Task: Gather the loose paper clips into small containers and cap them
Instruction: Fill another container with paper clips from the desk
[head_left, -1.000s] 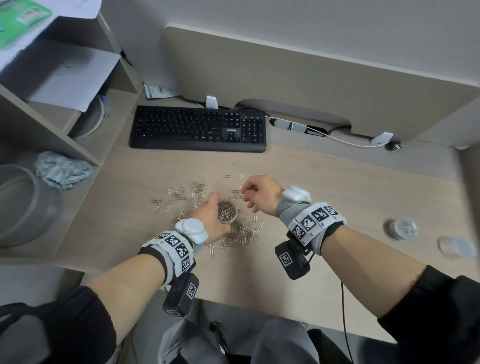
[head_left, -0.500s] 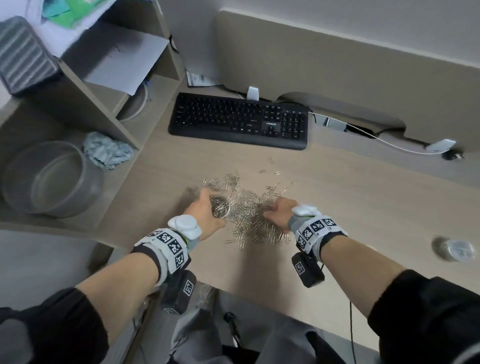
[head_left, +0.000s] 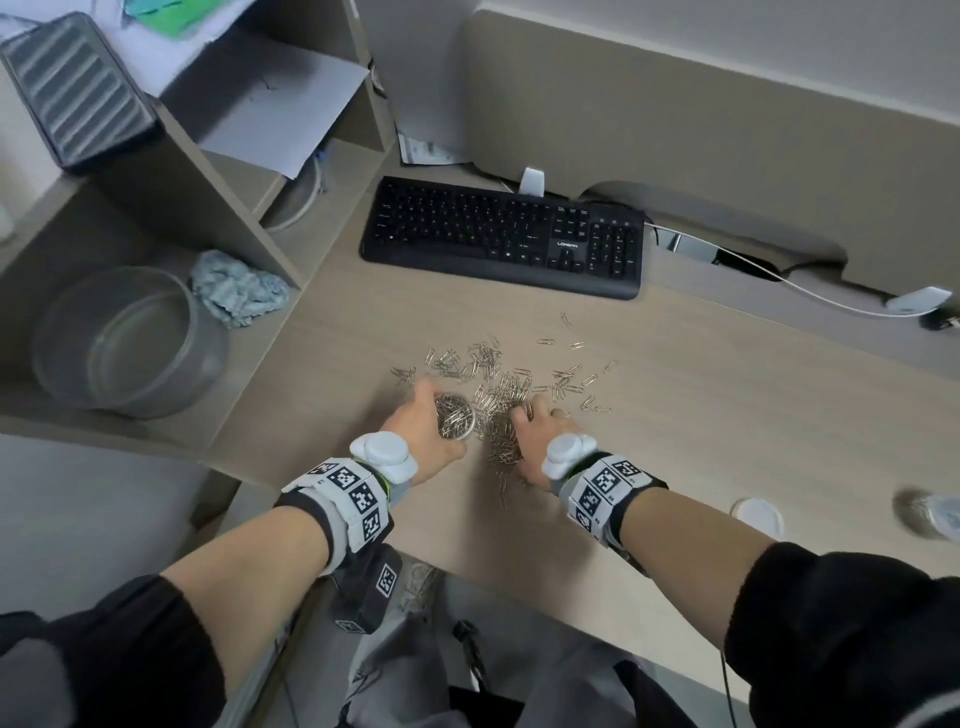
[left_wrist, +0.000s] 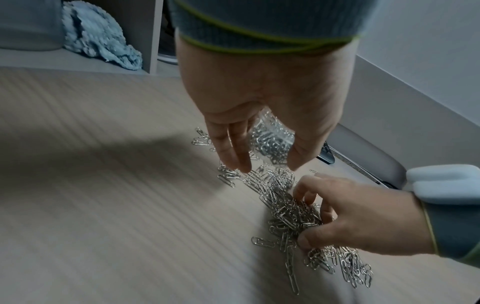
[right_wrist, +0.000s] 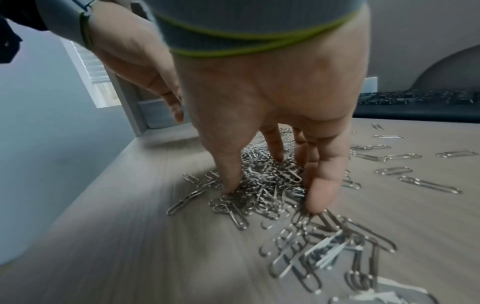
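Observation:
Silver paper clips (head_left: 498, 395) lie scattered and heaped on the wooden desk (head_left: 727, 415). My left hand (head_left: 423, 431) grips a small clear container (head_left: 455, 415) packed with clips, just left of the heap; the same container (left_wrist: 272, 137) shows between its fingers and thumb in the left wrist view. My right hand (head_left: 535, 431) is down in the heap with fingers and thumb curled round a bunch of clips (right_wrist: 270, 179). A white cap (head_left: 758, 517) lies on the desk near my right forearm. A second filled container (head_left: 927, 514) stands blurred at the right edge.
A black keyboard (head_left: 509, 236) lies beyond the clips. On the left are shelves with a large clear round tub (head_left: 124, 343) and a crumpled blue cloth (head_left: 236, 293). A white cable (head_left: 769, 288) runs along the back right. The desk's near edge is right under my wrists.
My right hand dropped from above the container onto the heap and closed its fingers into the clips. The left hand still holds the container. The view swung left.

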